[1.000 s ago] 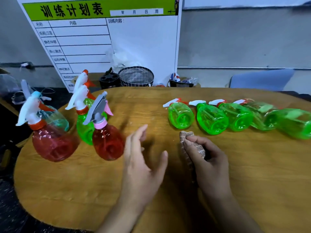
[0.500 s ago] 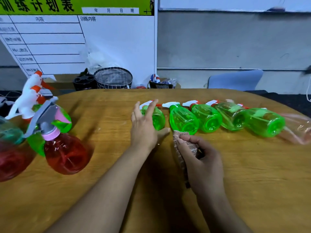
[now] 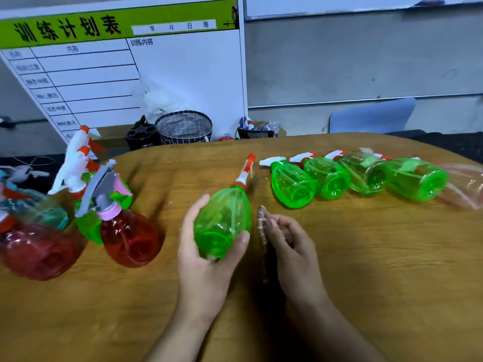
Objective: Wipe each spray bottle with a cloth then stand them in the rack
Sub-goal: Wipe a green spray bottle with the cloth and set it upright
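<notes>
Green bottle (image 3: 222,220) sits gripped in your left hand (image 3: 206,257), nozzle pointing away. Your right hand (image 3: 290,246) pinches the cloth (image 3: 262,226) just beside it, above the worktop (image 3: 366,257).

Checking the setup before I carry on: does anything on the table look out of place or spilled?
No spill shows. The odd thing: four green spray bottles and a pale pink bottle lie on their sides in a row on the wooden table, while the red bottle and its neighbours stand upright.

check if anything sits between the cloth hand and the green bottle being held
Nothing visible does. The right hand pinches the cloth just beside the green bottle gripped in the left hand, with only a narrow open gap between them.
</notes>
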The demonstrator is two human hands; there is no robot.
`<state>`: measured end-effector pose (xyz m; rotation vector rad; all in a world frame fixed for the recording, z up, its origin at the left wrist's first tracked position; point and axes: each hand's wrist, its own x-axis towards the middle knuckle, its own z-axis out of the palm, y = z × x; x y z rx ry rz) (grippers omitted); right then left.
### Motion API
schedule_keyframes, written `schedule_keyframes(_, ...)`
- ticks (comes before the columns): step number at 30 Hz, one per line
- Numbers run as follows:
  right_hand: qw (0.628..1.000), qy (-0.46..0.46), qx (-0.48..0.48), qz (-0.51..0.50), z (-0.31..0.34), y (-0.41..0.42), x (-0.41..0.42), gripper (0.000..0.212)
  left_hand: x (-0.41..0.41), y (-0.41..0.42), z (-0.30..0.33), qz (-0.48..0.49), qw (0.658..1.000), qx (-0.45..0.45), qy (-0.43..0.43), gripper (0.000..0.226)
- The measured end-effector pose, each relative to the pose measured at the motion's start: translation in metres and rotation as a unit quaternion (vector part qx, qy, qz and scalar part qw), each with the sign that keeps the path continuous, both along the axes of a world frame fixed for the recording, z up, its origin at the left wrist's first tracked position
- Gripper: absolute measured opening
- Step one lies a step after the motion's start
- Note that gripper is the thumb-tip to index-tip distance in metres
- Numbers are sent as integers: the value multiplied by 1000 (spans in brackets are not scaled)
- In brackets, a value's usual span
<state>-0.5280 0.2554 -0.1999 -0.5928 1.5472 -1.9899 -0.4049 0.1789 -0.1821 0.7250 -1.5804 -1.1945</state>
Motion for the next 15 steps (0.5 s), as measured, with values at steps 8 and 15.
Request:
schedule_keyframes(8,999,-29,-43,4,-8,6,27,23,33,26,-17,-62,993,104,1,79)
schedule_keyframes(15,986,166,-20,18,-6,19,25,22,40,13,-27,-176,961,209,33,86)
